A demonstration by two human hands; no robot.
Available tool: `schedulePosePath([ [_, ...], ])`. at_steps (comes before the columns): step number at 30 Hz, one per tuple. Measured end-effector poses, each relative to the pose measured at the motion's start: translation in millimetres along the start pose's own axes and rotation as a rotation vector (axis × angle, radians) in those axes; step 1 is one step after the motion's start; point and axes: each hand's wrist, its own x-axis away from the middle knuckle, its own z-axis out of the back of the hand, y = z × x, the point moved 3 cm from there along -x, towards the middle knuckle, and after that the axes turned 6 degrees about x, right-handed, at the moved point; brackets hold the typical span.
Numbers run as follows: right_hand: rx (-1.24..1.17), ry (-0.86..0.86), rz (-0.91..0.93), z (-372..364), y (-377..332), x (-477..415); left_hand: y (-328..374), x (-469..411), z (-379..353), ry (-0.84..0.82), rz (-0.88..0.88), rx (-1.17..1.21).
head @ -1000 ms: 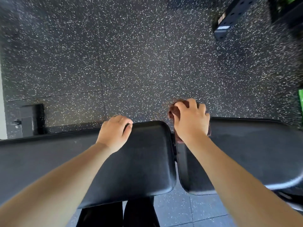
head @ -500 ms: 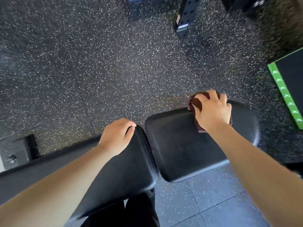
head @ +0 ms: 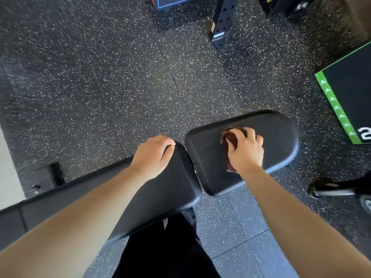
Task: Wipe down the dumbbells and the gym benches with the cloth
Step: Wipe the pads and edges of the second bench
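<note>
A black padded gym bench lies across the view in two parts: a long back pad [head: 160, 189] on the left and a short rounded seat pad [head: 277, 141] on the right. My right hand [head: 246, 152] grips a dark brown cloth [head: 228, 137] and presses it on the middle of the seat pad. My left hand [head: 151, 155] rests on the far corner of the back pad, its fingers curled over the edge. No dumbbells are in view.
Speckled black rubber floor [head: 120, 87] surrounds the bench. A green-edged black mat [head: 349, 91] lies at the right. A perforated black rack post [head: 220, 23] stands at the top. A bench foot [head: 46, 177] is at left, a dark shoe [head: 329, 188] at right.
My right hand has slid the cloth from the seat pad's far edge toward its middle. The view has swung right, showing more of the green-edged mat. My left hand stays on the back pad.
</note>
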Motion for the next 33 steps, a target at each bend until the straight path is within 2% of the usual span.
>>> schedulePosePath([
  [3,-0.064,-0.064,-0.004,5,-27,57,4,35,29,-0.002,-0.026,-0.075],
  [7,-0.156,-0.061,-0.015,29,-57,132,10,86,70,-0.021,-0.102,-0.22],
  [12,-0.28,0.012,-0.032,73,-78,219,29,153,103,0.011,-0.158,-0.246],
  [17,-0.366,0.11,-0.089,116,-69,284,64,194,113,-0.019,-0.239,-0.195],
  [26,-0.464,0.255,-0.241,143,3,344,170,193,86,-0.144,-0.419,-0.27],
  [33,-0.51,0.306,-0.367,152,126,347,289,181,-2,-0.244,-0.537,-0.308],
])
